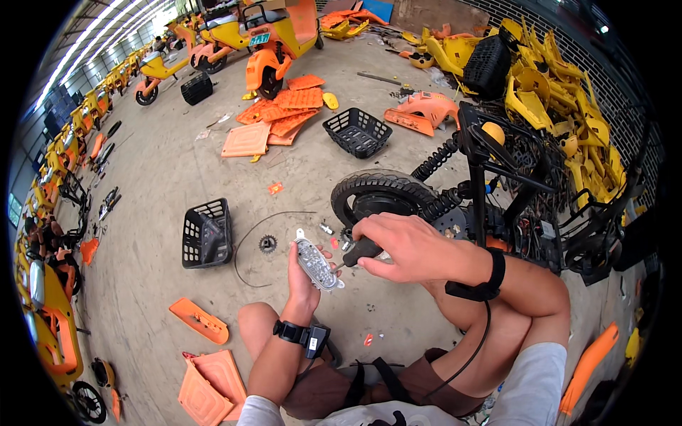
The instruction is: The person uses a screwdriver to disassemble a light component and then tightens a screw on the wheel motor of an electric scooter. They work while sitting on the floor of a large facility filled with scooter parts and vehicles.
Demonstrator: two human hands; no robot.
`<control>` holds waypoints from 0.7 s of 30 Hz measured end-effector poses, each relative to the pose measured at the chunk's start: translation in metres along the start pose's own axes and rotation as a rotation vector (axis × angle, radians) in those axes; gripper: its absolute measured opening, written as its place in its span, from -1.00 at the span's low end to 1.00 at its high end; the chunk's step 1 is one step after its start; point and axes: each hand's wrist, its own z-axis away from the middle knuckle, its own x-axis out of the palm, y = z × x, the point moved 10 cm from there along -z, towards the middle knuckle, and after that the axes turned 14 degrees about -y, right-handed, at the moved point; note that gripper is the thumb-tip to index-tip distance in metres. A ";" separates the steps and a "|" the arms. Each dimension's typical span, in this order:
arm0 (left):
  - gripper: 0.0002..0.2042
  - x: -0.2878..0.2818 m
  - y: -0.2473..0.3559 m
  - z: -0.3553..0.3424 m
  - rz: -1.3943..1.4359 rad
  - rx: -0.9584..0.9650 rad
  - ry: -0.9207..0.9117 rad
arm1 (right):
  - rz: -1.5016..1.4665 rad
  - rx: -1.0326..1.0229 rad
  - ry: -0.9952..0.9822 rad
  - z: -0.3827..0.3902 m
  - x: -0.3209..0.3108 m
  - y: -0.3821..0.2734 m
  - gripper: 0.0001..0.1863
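one lamp [317,263], long axis upper-left to lower-right

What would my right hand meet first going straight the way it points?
Probably the clear oval piece in your left hand; the screwdriver tip seems at its edge, though depth is unclear.

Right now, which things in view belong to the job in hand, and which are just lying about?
In use:
- clear oval lamp unit, in the left hand
- black-handled screwdriver, in the right hand

Apparently just lying about:
- small toothed sprocket
- black plastic basket left of it
- narrow orange panel
- heaped yellow body panels
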 end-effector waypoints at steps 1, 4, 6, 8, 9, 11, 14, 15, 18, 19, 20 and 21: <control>-0.39 0.000 0.001 0.000 0.001 0.006 0.000 | 0.006 -0.061 0.030 0.001 -0.002 -0.003 -0.63; -0.40 0.000 0.004 0.002 -0.016 0.028 0.007 | -0.013 0.025 0.018 0.001 0.001 0.003 -0.63; -0.40 0.001 0.009 0.003 -0.037 0.061 0.015 | -0.031 0.153 0.006 0.000 0.006 0.014 -0.63; -0.41 0.004 0.015 0.005 -0.064 0.112 0.025 | -0.041 0.261 0.023 0.000 0.007 0.026 -0.62; -0.41 0.003 0.016 0.005 -0.061 0.111 0.026 | -0.078 0.291 -0.045 -0.001 0.010 0.028 -0.61; -0.42 0.001 0.017 0.005 -0.057 0.111 0.029 | -0.090 0.172 0.005 -0.001 0.002 0.018 -0.62; -0.42 0.002 0.013 0.004 -0.028 0.081 0.029 | -0.094 0.024 -0.052 0.001 -0.001 0.006 -0.63; -0.42 0.001 0.014 0.004 -0.036 0.084 0.023 | -0.094 -0.020 -0.089 0.001 0.001 0.002 -0.63; -0.41 -0.004 0.018 0.003 -0.051 0.093 0.028 | -0.030 -0.178 -0.070 0.003 0.006 -0.009 -0.64; -0.41 -0.006 0.020 0.003 -0.052 0.096 0.042 | -0.027 -0.139 -0.093 0.002 0.009 -0.005 -0.64; -0.42 -0.007 0.021 0.003 -0.053 0.099 0.056 | -0.024 -0.101 -0.117 0.002 0.013 -0.002 -0.65; -0.42 -0.010 0.022 0.004 -0.047 0.106 0.069 | -0.021 -0.067 -0.138 0.001 0.016 0.000 -0.65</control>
